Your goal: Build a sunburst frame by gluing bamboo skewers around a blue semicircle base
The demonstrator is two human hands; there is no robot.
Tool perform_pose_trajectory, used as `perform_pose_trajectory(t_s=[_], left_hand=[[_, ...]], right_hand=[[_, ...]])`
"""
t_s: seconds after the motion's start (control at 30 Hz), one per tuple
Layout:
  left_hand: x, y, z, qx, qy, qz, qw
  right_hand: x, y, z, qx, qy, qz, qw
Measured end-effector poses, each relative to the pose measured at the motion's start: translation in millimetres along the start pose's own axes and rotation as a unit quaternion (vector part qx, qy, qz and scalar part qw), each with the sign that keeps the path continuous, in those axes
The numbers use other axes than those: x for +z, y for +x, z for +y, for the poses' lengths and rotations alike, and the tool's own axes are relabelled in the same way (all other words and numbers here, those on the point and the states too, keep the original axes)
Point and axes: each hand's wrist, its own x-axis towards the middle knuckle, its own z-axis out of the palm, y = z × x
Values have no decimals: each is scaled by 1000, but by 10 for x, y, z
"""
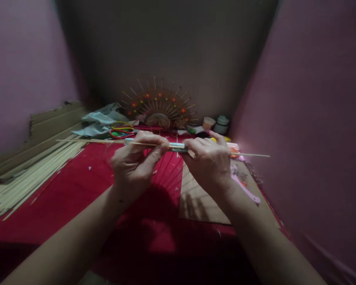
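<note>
Both hands are raised over a red-covered table [91, 166], side by side. My left hand [135, 162] is closed, thumb and fingers pinching a thin pale wooden stick [255, 155] that runs roughly level across the view. Along the stick lies a slim light-blue object [177, 145] with a dark end; its kind cannot be made out. My right hand [209, 162] is wrapped round the dark end and the stick, whose tip sticks out beyond it. The fingers hide part of both things.
A bundle of thin sticks [38, 180] lies at left beside cardboard strips [56, 120]. Scissors [121, 133], a pale-blue crumpled sheet [103, 115], a half-round flowered stick decoration [160, 95] and a cup [208, 123] stand behind. At right, a pink tool [247, 193] rests on a brown board [200, 202].
</note>
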Motion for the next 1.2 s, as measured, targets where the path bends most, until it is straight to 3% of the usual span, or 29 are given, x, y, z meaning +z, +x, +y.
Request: perform_pose_trajectory(t_s=[0.17,0.33,0.43,0.8,1.2], left_hand=[[4,0,42,0,-44,59,997],[15,-41,10,39,-14,-41,998],[33,-51,-15,63,20,-62,996],[16,-61,-3,56,-46,-52,996],[13,-42,27,65,-36,-53,996]], right_hand=[[26,-18,22,4,8,5,1000],[26,-20,28,6,11,-4,1000],[15,-19,21,7,9,-9,1000],[-9,-32,7,-11,-3,-5,1000],[-25,-40,5,-19,-1,-8,1000]])
